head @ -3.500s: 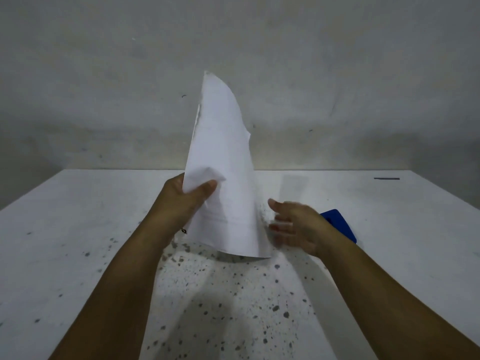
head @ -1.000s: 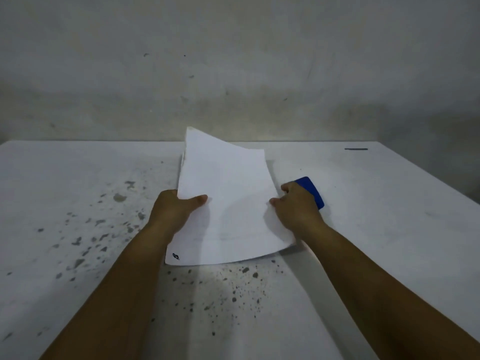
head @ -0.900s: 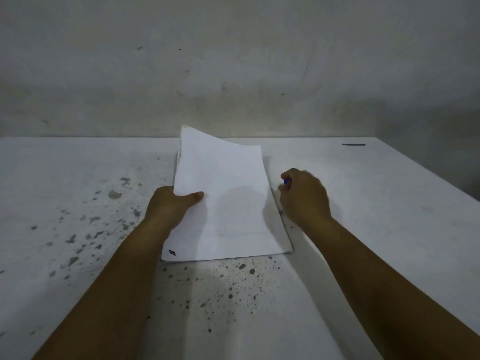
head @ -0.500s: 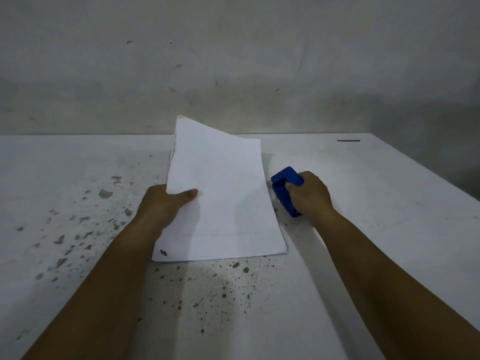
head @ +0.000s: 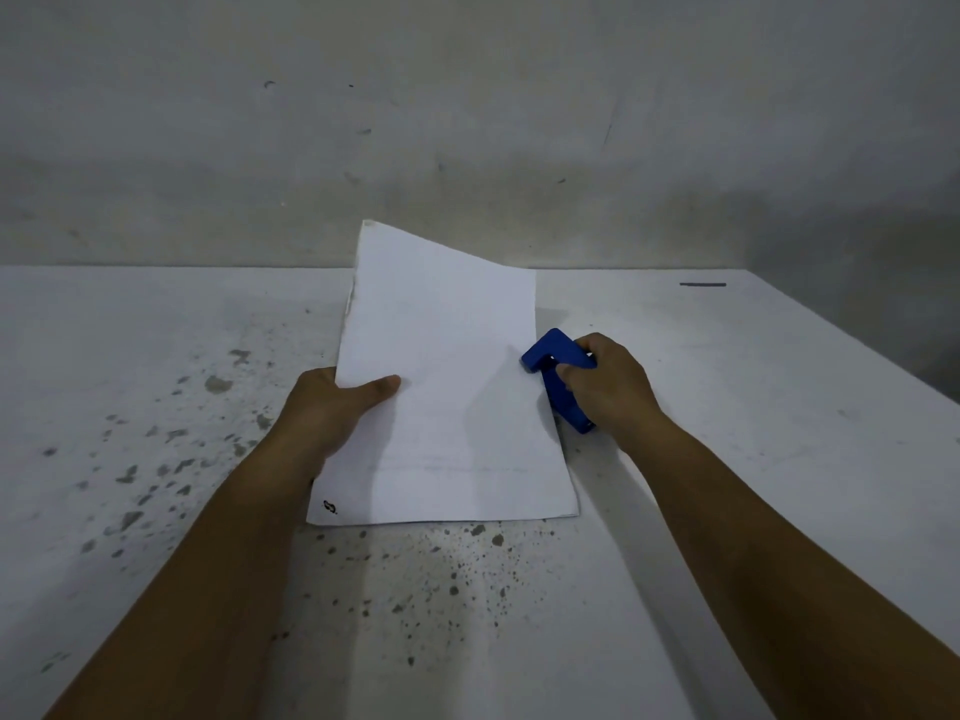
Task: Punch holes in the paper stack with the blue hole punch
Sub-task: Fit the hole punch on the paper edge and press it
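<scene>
A white paper stack (head: pixel 447 387) lies on the white table (head: pixel 753 459), its far left corner lifted off the surface. My left hand (head: pixel 332 413) grips the stack's left edge, thumb on top. My right hand (head: pixel 608 387) holds the blue hole punch (head: pixel 556 371) against the stack's right edge. The punch's upper jaw overlaps the paper's edge; its lower part is partly hidden by my fingers. A small black mark shows at the paper's near left corner.
The table is speckled with dark spots (head: pixel 171 459) on the left and in front of the paper. A short dark strip (head: pixel 702 284) lies at the far right. A grey wall (head: pixel 467 122) rises just behind the table.
My right hand closed on the blue punch, tipped it up and moved it left onto the paper's right edge. The left hand has kept its grip on the stack.
</scene>
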